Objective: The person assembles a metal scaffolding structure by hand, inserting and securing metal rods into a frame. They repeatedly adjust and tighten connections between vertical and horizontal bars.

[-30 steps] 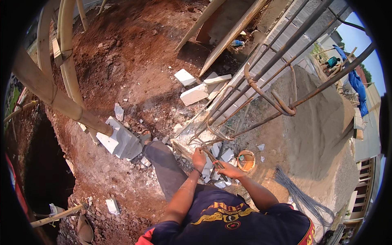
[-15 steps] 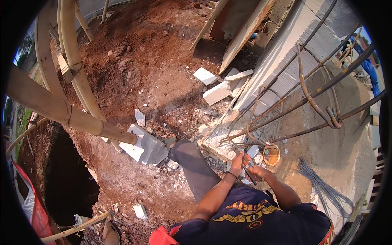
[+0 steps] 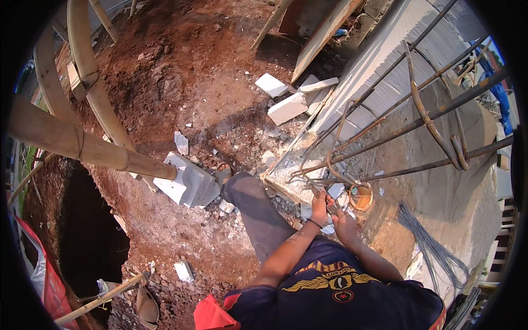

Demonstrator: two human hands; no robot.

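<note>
My left hand point(image 3: 318, 208) and my right hand point(image 3: 345, 225) are close together in front of my body, just below the low ends of several rusty reinforcing bars point(image 3: 407, 132). A dark metal pair of pincers point(image 3: 331, 207) lies between them, partly hidden by the fingers. My left fingers are closed round its upper part, close to the bent bar end. The right hand is curled at the handle side. Bent steel stirrups point(image 3: 426, 118) hang round the bars. Beside my hands stands a round orange-brown container point(image 3: 361, 197).
A bundle of thin grey wire point(image 3: 429, 242) lies at right. White block pieces point(image 3: 289, 108) and a larger broken block point(image 3: 187, 184) rest on red soil. Bamboo poles point(image 3: 99, 148) slant in from the left, above a deep dark pit point(image 3: 91, 236). A pale block wall point(image 3: 379, 77) rises ahead.
My hands have come closer together, and the right one has moved up toward the left. The pincers' handles, seen below my hands before, are now mostly covered. The view has shifted slightly.
</note>
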